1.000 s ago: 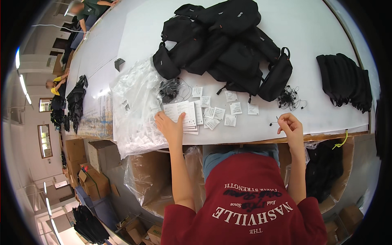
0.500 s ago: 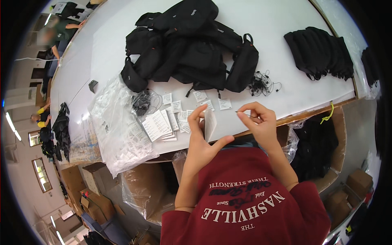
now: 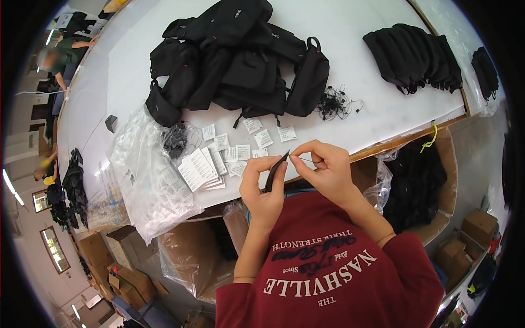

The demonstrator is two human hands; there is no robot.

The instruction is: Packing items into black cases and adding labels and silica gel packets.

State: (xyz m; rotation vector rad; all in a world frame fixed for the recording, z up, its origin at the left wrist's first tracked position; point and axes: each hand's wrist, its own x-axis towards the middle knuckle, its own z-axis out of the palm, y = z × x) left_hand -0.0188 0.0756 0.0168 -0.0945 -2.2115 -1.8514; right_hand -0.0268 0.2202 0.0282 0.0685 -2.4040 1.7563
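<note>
My left hand pinches a thin dark card-like tag, seen edge-on, just off the white table's near edge. My right hand is against it, fingertips pinching a fine dark string at the tag's top. Small white paper tags and a fanned stack of white cards lie on the table just beyond my hands. A tangle of black strings lies farther back to the right.
A heap of black bags fills the table's middle, a second stack at the right. Clear plastic bags spread at the left edge. Open cartons with black goods stand under the table. Other people work at the far left.
My left hand lifted a tag off the table and brought it toward my chest; my right hand came in from the table's right edge with a string. The tag has turned edge-on.
</note>
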